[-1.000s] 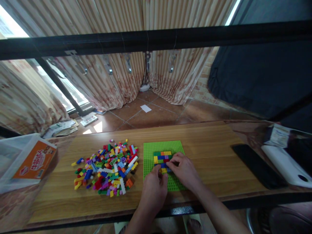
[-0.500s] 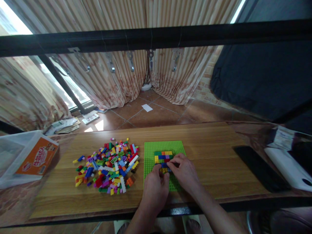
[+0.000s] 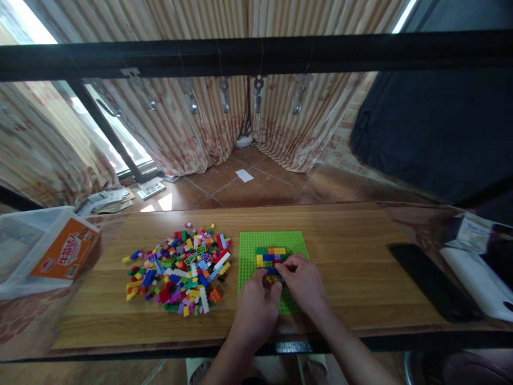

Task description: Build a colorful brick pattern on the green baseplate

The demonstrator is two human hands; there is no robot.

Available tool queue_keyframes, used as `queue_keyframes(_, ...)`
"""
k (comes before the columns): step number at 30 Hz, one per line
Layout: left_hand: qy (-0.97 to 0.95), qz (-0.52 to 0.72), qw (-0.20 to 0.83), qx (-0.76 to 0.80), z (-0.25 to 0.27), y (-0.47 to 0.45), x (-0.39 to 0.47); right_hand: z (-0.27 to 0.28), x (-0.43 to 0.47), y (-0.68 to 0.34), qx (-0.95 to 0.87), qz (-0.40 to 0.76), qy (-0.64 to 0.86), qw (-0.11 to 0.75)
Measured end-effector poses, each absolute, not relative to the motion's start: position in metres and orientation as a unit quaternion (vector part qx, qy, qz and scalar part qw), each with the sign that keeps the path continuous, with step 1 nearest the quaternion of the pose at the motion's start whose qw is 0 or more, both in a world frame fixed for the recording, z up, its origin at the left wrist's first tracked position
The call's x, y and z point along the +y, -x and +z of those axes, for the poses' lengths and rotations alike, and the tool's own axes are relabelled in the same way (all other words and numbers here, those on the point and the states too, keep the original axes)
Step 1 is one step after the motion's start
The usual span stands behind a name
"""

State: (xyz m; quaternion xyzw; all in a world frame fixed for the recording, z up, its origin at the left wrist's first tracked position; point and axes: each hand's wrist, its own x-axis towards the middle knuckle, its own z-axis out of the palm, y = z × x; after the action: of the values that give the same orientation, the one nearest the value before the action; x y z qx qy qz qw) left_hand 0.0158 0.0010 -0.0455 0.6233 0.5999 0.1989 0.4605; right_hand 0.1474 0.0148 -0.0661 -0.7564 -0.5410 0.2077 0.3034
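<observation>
A green studded baseplate (image 3: pixel 248 243) lies in front of me, with rows of coloured building bricks (image 3: pixel 271 251) fixed on it in a block. My left hand (image 3: pixel 258 307) bends over the near left side of this block, index finger and thumb against the near bricks. From the right, my right hand (image 3: pixel 304 280) closes its thumb and index finger at the block's right side, by a blue brick (image 3: pixel 271 271). My fingers hide part of the near rows, and any small brick between the right fingertips is covered.
Left of the baseplate spreads a pile of loose bricks (image 3: pixel 182 272) on the wooden board (image 3: pixel 352 256). A clear plastic box (image 3: pixel 36 224) with an orange label stands at far left. A black flat object (image 3: pixel 433 280) and a white device (image 3: pixel 476 280) lie at right.
The view has shifted slightly. Both hands stay at the same bricks on the baseplate, with only small finger movement.
</observation>
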Motion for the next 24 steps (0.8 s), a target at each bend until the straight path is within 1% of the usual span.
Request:
queue_keyframes(4, -0.639, 0.17, 0.43, 0.615, -0.041, -0.019, -0.001, -0.066, 0.015, -0.147, -0.552, 0.203, 0.758, 0.282)
queue_keyframes(9, -0.632, 0.173, 0.438, 0.615, -0.041, -0.019, 0.0, -0.065, 0.013, -0.148, -0.562, 0.196, 0.758, 0.267)
queue_keyframes(13, -0.617, 0.2, 0.453, 0.612, -0.043, -0.018, -0.001, -0.065, 0.007, -0.148, -0.578, 0.192, 0.748, 0.263)
queue_keyframes(21, -0.546, 0.276, 0.536, 0.581, -0.053, -0.019, -0.001, -0.071, 0.004, -0.145, -0.546, 0.208, 0.734, 0.345)
queue_keyframes(24, -0.505, 0.286, 0.581, 0.571, -0.05, -0.019, 0.001, -0.072, 0.007, -0.143, -0.534, 0.212, 0.733, 0.364)
